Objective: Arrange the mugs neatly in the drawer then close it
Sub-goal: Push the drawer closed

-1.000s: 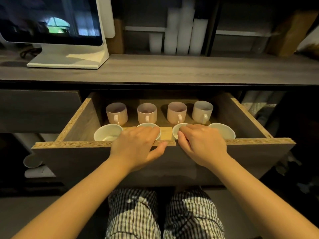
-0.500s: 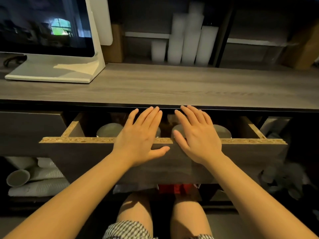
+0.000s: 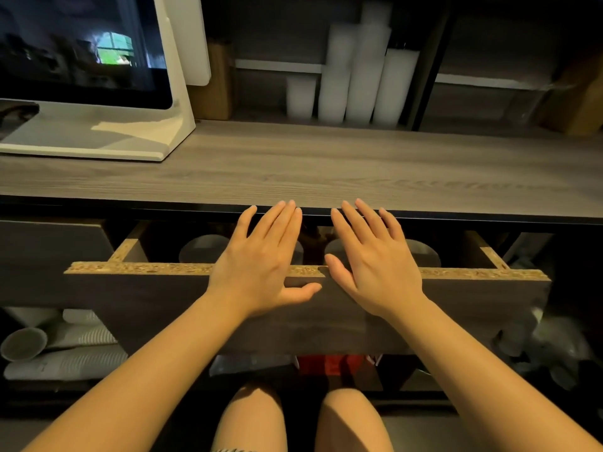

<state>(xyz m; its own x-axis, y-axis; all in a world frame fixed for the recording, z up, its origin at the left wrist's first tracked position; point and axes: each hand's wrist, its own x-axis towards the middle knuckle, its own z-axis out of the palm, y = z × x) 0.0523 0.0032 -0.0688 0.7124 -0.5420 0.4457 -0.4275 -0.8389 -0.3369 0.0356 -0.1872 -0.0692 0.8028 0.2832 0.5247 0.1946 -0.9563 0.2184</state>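
Observation:
The wooden drawer (image 3: 137, 298) is pushed most of the way under the counter, with only a narrow gap left at its front. In that gap I see the rims of white mugs, one at the left (image 3: 202, 251) and one at the right (image 3: 424, 252); the back row is hidden under the counter. My left hand (image 3: 261, 265) and my right hand (image 3: 375, 262) lie flat, fingers spread, with their palms against the drawer's front panel and top edge. Neither hand holds anything.
The grey wood counter (image 3: 326, 164) runs across above the drawer. A white monitor stand (image 3: 107, 138) sits at the left. Stacks of white cups (image 3: 359, 83) stand at the back. Paper cup stacks (image 3: 62, 350) lie on the shelf at lower left. My knees are below the drawer.
The drawer has slid in from wide open to nearly shut, hiding the back row of mugs. My hands went from curled over the front edge to flat against it.

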